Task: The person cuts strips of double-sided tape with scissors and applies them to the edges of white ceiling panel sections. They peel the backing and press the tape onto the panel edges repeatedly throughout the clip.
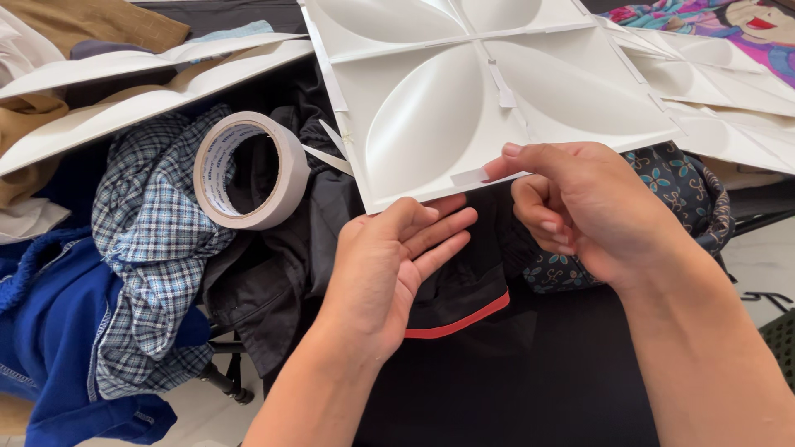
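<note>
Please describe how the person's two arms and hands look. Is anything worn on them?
Both forearms are bare as far as the picture shows: no sleeves are in view. The left hand and the right hand wear no gloves, and no rings, watch or bracelet show. The fingers have short nails. No marks or tattoos are visible.

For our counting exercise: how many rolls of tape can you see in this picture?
1. A single wide roll of pale beige tape stands on edge on the checked blue-and-white shirt, left of the white embossed panel that both hands hold. Others could be hidden under the clothes.
</note>
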